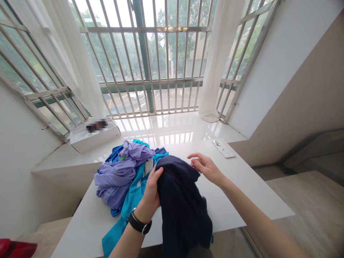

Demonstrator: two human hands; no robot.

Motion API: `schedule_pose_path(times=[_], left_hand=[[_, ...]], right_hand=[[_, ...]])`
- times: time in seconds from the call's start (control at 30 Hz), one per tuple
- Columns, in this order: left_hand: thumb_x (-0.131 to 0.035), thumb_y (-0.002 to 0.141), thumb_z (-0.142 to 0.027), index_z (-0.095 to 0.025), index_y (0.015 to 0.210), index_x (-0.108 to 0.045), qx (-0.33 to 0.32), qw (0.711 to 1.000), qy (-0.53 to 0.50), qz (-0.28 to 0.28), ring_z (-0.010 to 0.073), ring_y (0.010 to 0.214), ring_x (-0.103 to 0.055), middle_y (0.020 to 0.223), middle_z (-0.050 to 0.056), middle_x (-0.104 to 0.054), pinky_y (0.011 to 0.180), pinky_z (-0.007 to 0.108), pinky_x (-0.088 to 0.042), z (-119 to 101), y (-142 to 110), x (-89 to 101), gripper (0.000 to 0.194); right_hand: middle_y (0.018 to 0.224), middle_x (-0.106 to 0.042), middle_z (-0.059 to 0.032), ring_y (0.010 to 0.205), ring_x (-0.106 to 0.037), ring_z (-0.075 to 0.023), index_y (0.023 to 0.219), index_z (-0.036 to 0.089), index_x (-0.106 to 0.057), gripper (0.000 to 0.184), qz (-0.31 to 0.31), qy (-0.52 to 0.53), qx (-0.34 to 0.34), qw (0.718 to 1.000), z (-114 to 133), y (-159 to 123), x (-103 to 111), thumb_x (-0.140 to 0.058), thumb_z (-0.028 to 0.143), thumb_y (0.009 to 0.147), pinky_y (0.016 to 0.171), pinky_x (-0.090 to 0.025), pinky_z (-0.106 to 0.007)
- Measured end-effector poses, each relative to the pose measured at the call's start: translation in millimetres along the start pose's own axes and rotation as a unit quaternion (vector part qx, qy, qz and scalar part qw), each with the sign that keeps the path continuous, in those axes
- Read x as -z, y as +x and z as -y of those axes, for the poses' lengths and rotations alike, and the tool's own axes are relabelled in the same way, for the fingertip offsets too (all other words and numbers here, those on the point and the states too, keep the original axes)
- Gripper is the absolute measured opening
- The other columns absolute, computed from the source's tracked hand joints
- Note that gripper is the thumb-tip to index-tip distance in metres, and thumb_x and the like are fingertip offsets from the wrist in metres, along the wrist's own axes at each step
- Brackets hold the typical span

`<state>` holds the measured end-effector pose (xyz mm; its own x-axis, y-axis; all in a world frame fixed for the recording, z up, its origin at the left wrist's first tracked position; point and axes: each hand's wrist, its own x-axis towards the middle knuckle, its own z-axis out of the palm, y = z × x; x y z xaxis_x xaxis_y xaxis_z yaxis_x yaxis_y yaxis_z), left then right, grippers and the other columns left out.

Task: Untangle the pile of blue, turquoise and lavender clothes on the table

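Observation:
My left hand (pixel 152 191), with a black watch on its wrist, grips the left edge of a dark navy garment (pixel 181 200). The cloth hangs down over the table's near edge, its kind hard to make out from the folds. To the garment's right is my right hand (pixel 205 167), held just off its upper right corner with fingers bent and apart. Left of the garment lies a crumpled heap of clothes: a lavender garment (pixel 115 179) on top, a turquoise garment (pixel 134 195) beneath and trailing toward me, and a blue garment (pixel 114 154) at the back.
The white table (pixel 228 200) meets a glossy window sill (pixel 172 129). A white phone (pixel 223 149) lies at the table's far right. An open white box (pixel 94 138) rests on the sill's left. Barred windows (pixel 150 53) and white curtains (pixel 211 79) stand behind. Something red (pixel 16 248) shows lower left.

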<state>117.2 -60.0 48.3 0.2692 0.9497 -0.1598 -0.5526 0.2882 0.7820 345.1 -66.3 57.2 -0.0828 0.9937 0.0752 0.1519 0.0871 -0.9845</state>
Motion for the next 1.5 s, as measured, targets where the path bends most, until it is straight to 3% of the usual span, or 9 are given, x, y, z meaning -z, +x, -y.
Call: schedule_pose_path(times=[0.13,0.3,0.47,0.63,0.77,0.93,1.13,1.3,1.5], left_hand=[[-0.075,0.078,-0.038,-0.021,0.119,-0.066,-0.025,0.998,0.031,0.057,0.0242,0.097,-0.070,0.107,0.004,-0.074,0.085,0.032,-0.057,-22.6,2.7,-12.0,0.045],[-0.084,0.068,-0.035,-0.024,0.118,-0.068,-0.012,0.991,0.070,0.117,0.0234,0.088,-0.071,0.098,0.003,-0.075,0.079,0.031,-0.057,-25.9,-1.9,-1.4,0.054],[-0.085,0.060,-0.059,-0.019,0.117,-0.070,-0.022,0.983,0.062,0.173,0.0329,0.101,-0.068,0.109,0.010,-0.073,0.087,0.040,-0.056,-8.3,-14.4,17.1,0.071],[-0.073,0.077,-0.059,-0.026,0.140,-0.050,-0.116,0.975,0.101,0.160,0.0334,0.124,-0.057,0.141,0.011,-0.055,0.103,0.043,-0.048,-15.9,-12.9,8.2,0.076],[-0.082,0.073,-0.040,-0.030,0.149,-0.035,-0.226,0.912,0.264,0.217,0.0321,0.142,-0.036,0.156,0.010,-0.036,0.117,0.044,-0.030,-45.5,-6.1,2.4,0.090],[-0.079,0.078,-0.030,-0.022,0.127,-0.057,-0.232,0.863,0.359,0.269,0.0237,0.106,-0.062,0.109,0.008,-0.066,0.098,0.035,-0.045,-75.7,-8.8,-4.1,0.055],[-0.073,0.081,-0.037,-0.016,0.096,-0.066,-0.146,0.814,0.484,0.287,0.0130,0.069,-0.055,0.076,-0.001,-0.061,0.061,0.022,-0.041,-86.5,-7.1,1.1,0.027],[-0.067,0.085,-0.037,-0.017,0.079,-0.068,-0.185,0.728,0.620,0.226,0.0112,0.063,-0.051,0.067,-0.003,-0.060,0.057,0.022,-0.036,-97.8,-2.1,28.8,0.021],[-0.064,0.087,-0.039,-0.021,0.083,-0.067,-0.243,0.709,0.658,0.071,0.0151,0.065,-0.058,0.073,-0.002,-0.067,0.062,0.025,-0.041,-89.9,9.0,47.0,0.019]], right_hand=[[0.090,-0.069,-0.0047,0.083,-0.062,-0.0183,0.119,0.020,-0.060,0.046,0.093,-0.016,0.082,0.992,8.8,-0.2,-4.3,-0.067,0.050,0.085,0.078,-0.051,-0.036],[0.078,-0.060,-0.0006,0.071,-0.056,-0.0145,0.091,0.018,-0.065,0.032,0.082,0.039,0.067,0.994,28.3,3.9,-17.4,-0.066,0.050,0.086,0.064,-0.048,-0.029],[0.079,-0.059,-0.0001,0.073,-0.055,-0.0146,0.093,0.021,-0.066,0.032,0.076,0.066,0.110,0.989,48.1,4.8,-35.0,-0.058,0.052,0.091,0.066,-0.047,-0.027],[0.081,-0.062,-0.0003,0.072,-0.056,-0.0136,0.093,0.021,-0.066,0.028,0.109,-0.007,0.150,0.983,67.7,9.4,-52.3,-0.052,0.044,0.096,0.067,-0.047,-0.026],[0.079,-0.068,-0.0003,0.068,-0.058,-0.0135,0.093,0.021,-0.071,0.022,0.137,-0.142,0.208,0.958,89.2,10.9,-52.8,-0.058,0.038,0.093,0.065,-0.047,-0.026],[0.059,-0.061,0.0029,0.053,-0.050,-0.0111,0.078,0.022,-0.073,0.022,0.088,-0.279,0.299,0.908,108.8,6.0,-45.5,-0.067,0.041,0.088,0.055,-0.040,-0.025],[0.067,-0.068,-0.0011,0.058,-0.057,-0.0114,0.083,0.019,-0.074,0.029,0.147,-0.306,0.302,0.891,112.3,-2.2,-31.0,-0.063,0.044,0.091,0.057,-0.043,-0.023],[0.073,-0.071,-0.0006,0.063,-0.061,-0.0137,0.088,0.022,-0.073,0.022,0.191,-0.384,0.203,0.880,105.4,-8.2,-15.3,-0.065,0.042,0.090,0.061,-0.044,-0.025],[0.080,-0.072,-0.0015,0.072,-0.064,-0.0174,0.088,0.023,-0.072,0.029,0.080,-0.398,0.096,0.909,42.3,20.1,20.8,-0.059,0.049,0.089,0.067,-0.046,-0.028]])
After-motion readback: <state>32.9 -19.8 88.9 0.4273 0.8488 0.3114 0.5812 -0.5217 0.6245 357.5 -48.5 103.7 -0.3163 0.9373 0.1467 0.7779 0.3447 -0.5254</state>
